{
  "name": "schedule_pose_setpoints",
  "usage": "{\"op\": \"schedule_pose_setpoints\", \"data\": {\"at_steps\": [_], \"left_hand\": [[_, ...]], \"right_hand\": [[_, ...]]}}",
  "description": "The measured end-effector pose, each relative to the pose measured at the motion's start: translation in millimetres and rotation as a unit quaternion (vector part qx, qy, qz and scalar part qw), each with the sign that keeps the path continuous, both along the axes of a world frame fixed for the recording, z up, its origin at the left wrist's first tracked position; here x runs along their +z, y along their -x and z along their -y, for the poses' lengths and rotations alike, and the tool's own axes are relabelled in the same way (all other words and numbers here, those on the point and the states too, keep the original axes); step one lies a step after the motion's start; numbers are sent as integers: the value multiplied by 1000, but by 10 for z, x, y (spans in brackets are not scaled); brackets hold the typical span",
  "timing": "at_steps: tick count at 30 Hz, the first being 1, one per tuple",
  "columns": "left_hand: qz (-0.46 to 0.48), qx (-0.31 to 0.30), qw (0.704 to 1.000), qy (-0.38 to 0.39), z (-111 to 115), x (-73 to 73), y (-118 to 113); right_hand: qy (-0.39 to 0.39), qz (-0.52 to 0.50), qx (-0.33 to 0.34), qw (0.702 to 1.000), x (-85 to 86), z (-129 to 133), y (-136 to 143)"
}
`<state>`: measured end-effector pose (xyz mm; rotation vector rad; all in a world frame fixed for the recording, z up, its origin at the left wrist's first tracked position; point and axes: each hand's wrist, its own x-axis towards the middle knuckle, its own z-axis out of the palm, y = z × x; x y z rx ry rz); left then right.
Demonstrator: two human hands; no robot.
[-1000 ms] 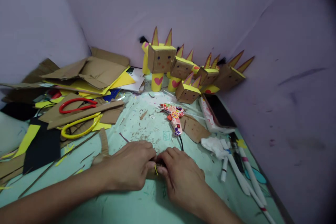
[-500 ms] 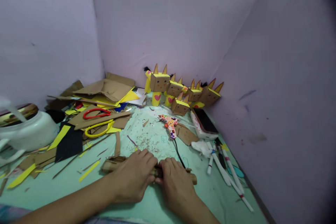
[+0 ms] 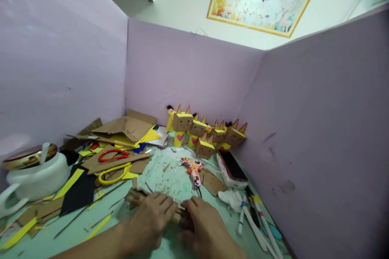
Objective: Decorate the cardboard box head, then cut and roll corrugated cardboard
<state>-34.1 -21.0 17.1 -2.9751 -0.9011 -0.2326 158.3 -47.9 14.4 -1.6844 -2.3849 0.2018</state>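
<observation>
A rolled piece of brown cardboard (image 3: 135, 196) lies across the near middle of the green table, its left end ragged. My left hand (image 3: 155, 218) is wrapped over its middle, fingers together. Close beside it, my right hand (image 3: 206, 224) grips the right part of the roll and hides that end. Both hands are slightly blurred. Beyond them lies a patterned glue gun (image 3: 194, 171), its black cord running toward my right hand. Several cardboard-headed figures with yellow bodies and horns (image 3: 183, 122) stand at the back.
Red-handled scissors (image 3: 114, 155), yellow-handled scissors (image 3: 114, 174) and cardboard scraps (image 3: 126, 126) are at left, beside a white mug (image 3: 42, 178). At right are a phone (image 3: 232, 165), white tissue (image 3: 229, 199) and pens (image 3: 253, 226). Purple panels (image 3: 188, 73) enclose the table.
The view has tilted up, showing more wall and a framed picture. Both hands stay on the roll, with the right hand's fingers slightly shifted and the roll's right end now hidden.
</observation>
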Motion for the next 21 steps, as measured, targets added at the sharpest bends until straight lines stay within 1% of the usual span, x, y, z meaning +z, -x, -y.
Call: {"op": "schedule_pose_setpoints", "data": {"at_steps": [2, 3, 4, 6, 8, 9, 11, 12, 13, 14, 16, 17, 19, 21], "left_hand": [[29, -40, 997, -57, -150, -26, 1], [47, -53, 994, -81, -219, -64, 6], [63, -62, 991, -98, -276, -115, 11], [82, -64, 988, -112, -346, -219, 10], [67, -28, 994, -87, -346, -267, -20], [47, 11, 997, -60, -324, -254, -44], [-4, 116, 993, 0, -266, -153, -88], [-27, 165, 986, 13, -241, -79, -99], [-43, 208, 977, 9, -227, -1, -99], [-51, 233, 971, 5, -226, 70, -89], [-62, 237, 970, 10, -256, 164, -49], [-65, 230, 971, 17, -281, 179, -30], [-68, 217, 973, 24, -336, 159, -12], [-61, 209, 976, 12, -384, 114, -27]], "right_hand": [[65, 4, 7, 998, 197, -111, 24], [81, 12, 9, 997, 242, -161, 41], [88, 24, 5, 996, 253, -205, 65], [83, 44, -22, 995, 194, -270, 128], [74, 57, -52, 994, 100, -309, 201], [75, 62, -59, 993, 64, -320, 235], [87, 82, -64, 991, 39, -333, 286], [93, 92, -66, 989, 49, -335, 299], [100, 101, -69, 987, 67, -334, 305], [105, 106, -74, 986, 88, -329, 306], [111, 105, -82, 985, 113, -309, 295], [108, 100, -82, 986, 112, -295, 288], [100, 93, -85, 987, 90, -266, 269], [87, 90, -93, 988, 69, -251, 237]]}}
